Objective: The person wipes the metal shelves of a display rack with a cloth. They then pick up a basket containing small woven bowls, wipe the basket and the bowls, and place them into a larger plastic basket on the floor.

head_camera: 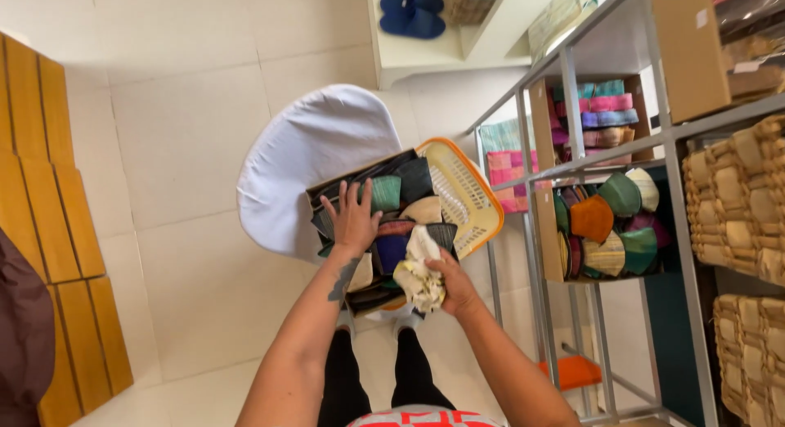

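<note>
Basket (478, 200) rim beside shelf (670, 141) (floor (188, 124) open leftward).

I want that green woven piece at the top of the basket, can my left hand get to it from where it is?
Probably yes. The left hand lies flat on the pile in the basket, fingertips just beside the green woven piece, with nothing covering it. The right hand is lower, gripping a cream cloth.
</note>
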